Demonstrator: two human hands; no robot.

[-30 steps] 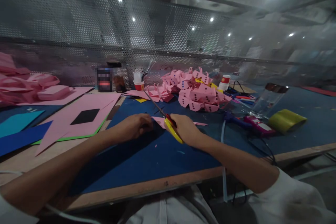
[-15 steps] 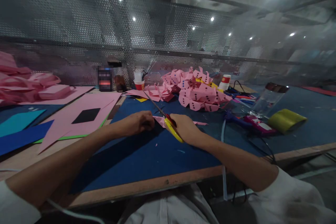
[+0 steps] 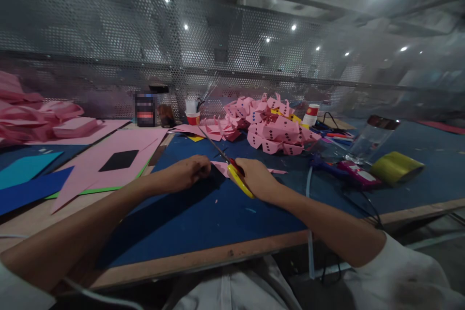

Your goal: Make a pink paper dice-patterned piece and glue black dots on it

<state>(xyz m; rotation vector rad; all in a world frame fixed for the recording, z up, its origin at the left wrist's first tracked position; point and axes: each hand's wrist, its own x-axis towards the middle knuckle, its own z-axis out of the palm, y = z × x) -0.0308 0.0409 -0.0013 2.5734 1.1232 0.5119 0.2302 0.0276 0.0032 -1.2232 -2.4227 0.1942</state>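
Observation:
My right hand (image 3: 257, 179) is wrapped round the handles of a pair of scissors (image 3: 238, 180) with yellow and red grips. The dark blades point up and to the left, away from me. Beneath the scissors and this hand lies a piece of pink paper (image 3: 220, 168), partly covered, with a thin tip showing to the right. My left hand (image 3: 195, 169) hovers just left of that paper, its fingers curled together. Whatever those fingers may hold is hidden.
Folded pink paper shapes with dark dots (image 3: 272, 128) are heaped at the back. Pink sheets (image 3: 145, 143) and blue sheets (image 3: 36, 189) lie left. On the right are a clear jar (image 3: 374, 140), a purple glue gun (image 3: 358, 173) and a yellow roll (image 3: 397, 168).
My left hand has shifted slightly left, away from the pink paper. My right hand and the scissors have stayed almost in place.

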